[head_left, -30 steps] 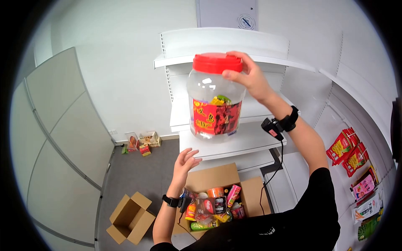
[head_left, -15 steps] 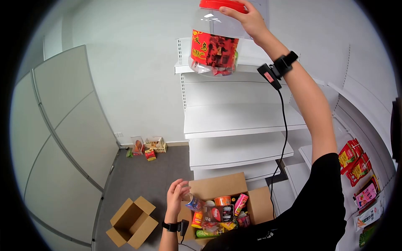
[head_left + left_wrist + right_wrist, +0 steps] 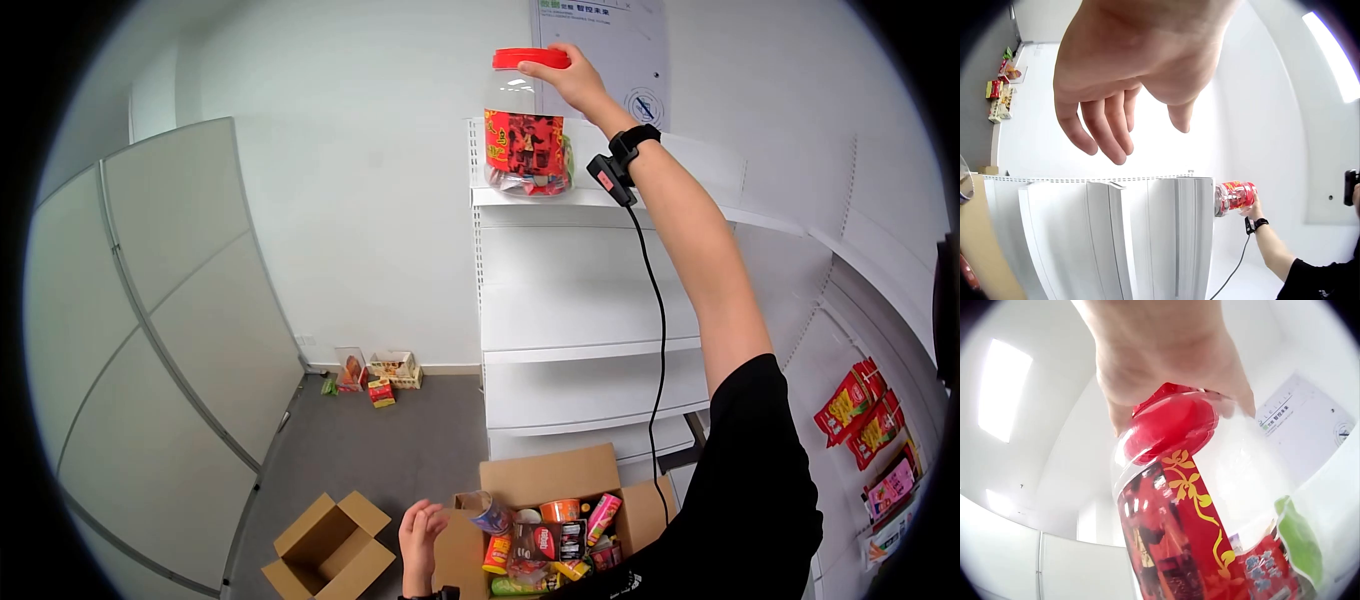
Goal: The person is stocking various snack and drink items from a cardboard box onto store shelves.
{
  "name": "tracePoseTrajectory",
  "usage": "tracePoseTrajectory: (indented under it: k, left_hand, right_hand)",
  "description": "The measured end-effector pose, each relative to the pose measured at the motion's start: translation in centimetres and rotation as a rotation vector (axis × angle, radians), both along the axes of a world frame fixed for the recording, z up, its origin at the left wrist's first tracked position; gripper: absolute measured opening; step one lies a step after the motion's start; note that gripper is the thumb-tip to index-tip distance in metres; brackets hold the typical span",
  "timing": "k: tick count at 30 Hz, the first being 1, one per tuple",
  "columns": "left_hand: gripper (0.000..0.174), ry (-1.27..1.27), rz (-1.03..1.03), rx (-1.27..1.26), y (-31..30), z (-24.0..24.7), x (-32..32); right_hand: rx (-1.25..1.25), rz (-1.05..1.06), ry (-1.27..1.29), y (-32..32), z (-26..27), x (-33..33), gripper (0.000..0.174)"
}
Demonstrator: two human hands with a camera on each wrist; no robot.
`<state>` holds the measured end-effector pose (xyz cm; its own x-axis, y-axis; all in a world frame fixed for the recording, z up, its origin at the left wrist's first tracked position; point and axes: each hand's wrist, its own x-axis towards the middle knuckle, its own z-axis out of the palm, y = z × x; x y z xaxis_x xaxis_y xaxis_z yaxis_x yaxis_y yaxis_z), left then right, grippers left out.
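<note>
My right hand (image 3: pixel 582 84) grips the red lid (image 3: pixel 522 58) of a large clear plastic jar. The jar (image 3: pixel 527 150) has a red label and some small coloured packets low inside it. It stands upright at the left end of the top shelf (image 3: pixel 600 196), its base right at the shelf's front edge. In the right wrist view, thumb and fingers curl round the lid from above. My left hand (image 3: pixel 422 532) hangs low beside the cardboard box, fingers loosely bent and holding nothing. The left wrist view shows its fingers (image 3: pixel 1102 128) spread apart from the thumb.
An open cardboard box (image 3: pixel 550 474) full of snack tubs and packets stands below the white shelves (image 3: pixel 590 310). On the floor are an empty carton (image 3: pixel 318 545) and several packets near a basket (image 3: pixel 397 370). Red snack bags (image 3: pixel 850 400) hang at the right. A cable trails from my right wrist.
My right hand has raised the jar from in front of the middle shelves, then brought it farther away to the top shelf's left end. My left hand has dropped lower beside the box.
</note>
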<state>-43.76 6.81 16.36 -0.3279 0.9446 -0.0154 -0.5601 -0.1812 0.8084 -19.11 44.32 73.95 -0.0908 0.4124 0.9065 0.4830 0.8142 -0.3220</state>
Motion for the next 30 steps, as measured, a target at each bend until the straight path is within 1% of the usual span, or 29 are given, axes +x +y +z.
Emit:
tracePoseTrajectory:
  k: [2,5,8,11,14,15,18,19,22,25,28,30]
  left_hand:
    - [0.037,-0.005,0.039,-0.021,-0.7,-0.7,-0.9]
    - [0.036,-0.003,0.080,-0.056,-1.1,-0.8,-1.2]
    - [0.036,-0.011,0.066,-0.056,-0.6,-1.6,-1.8]
    - [0.035,-0.027,0.019,-0.081,-0.2,-2.3,-1.8]
    - [0.036,-0.006,-0.025,-0.111,0.9,-2.9,-1.8]
    - [0.036,-0.004,-0.041,-0.112,1.2,-2.9,-1.8]
    - [0.036,-0.001,-0.089,-0.110,2.2,-2.6,-1.6]
    - [0.036,-0.002,-0.105,-0.107,2.6,-2.7,-1.5]
    - [0.035,0.040,-0.140,-0.137,3.3,-2.1,-1.4]
    - [0.035,0.064,-0.167,-0.146,3.5,-2.4,-1.0]
    - [0.036,0.031,-0.179,-0.145,3.4,-3.0,-0.9]
    - [0.037,0.017,-0.176,-0.156,3.2,-3.0,-0.9]
  right_hand:
    - [-0.025,0.020,0.005,1.6,0.2,0.0,0.096]
    - [-0.076,0.111,0.026,3.0,0.0,0.6,0.097]
    - [-0.072,0.101,0.074,3.2,-0.6,-0.1,0.100]
    - [-0.018,0.049,0.103,3.7,-2.3,0.0,0.100]
    - [-0.159,0.045,0.080,3.2,-3.1,0.3,0.105]
    - [-0.154,0.004,0.098,2.9,-3.5,0.1,0.103]
    - [-0.146,-0.371,0.153,0.5,-4.5,-1.0,0.095]
    - [-0.016,-0.473,0.170,-0.6,-4.9,-1.7,0.085]
    - [0.073,-0.481,0.013,-3.1,-6.6,-3.7,0.080]
    - [-0.066,-0.482,-0.066,-4.1,-8.3,-4.4,0.071]
    - [-0.157,-0.502,-0.084,-2.7,-9.6,-4.1,0.072]
    - [-0.222,-0.471,-0.050,-1.7,-10.2,-3.5,0.071]
